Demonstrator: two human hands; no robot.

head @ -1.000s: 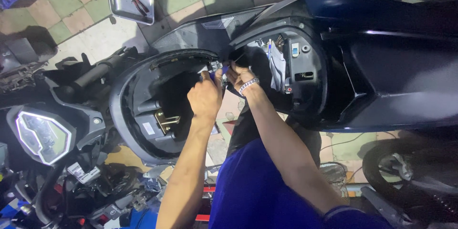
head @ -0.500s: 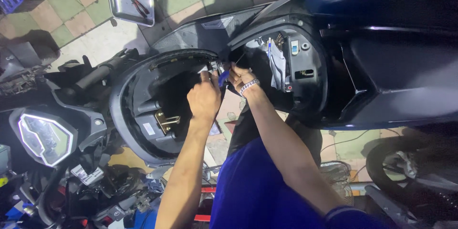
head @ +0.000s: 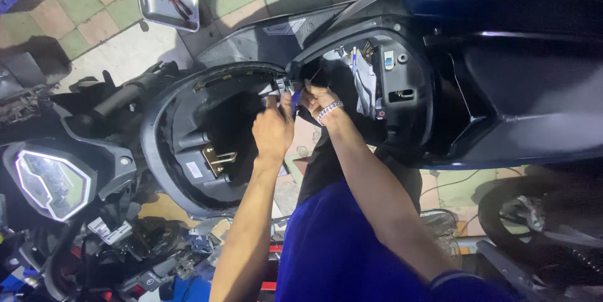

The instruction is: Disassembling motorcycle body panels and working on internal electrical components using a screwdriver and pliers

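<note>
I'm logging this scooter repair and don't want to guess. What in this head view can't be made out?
- Head view: what the left hand and right hand pinch; fingers cover it, only a blue bit shows, so each grip is unclear.
- Head view: tools in the metal tray; too small, and the tray is cut by the top edge.
- Head view: the wheel; dark and cut by the right edge.

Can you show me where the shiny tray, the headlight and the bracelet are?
Tray (head: 157, 10): head view, on its bare metal floor.
Headlight (head: 51, 184): head view, on the middle of its lit lens.
Bracelet (head: 329, 111): head view, on the beads round the right wrist.
</note>
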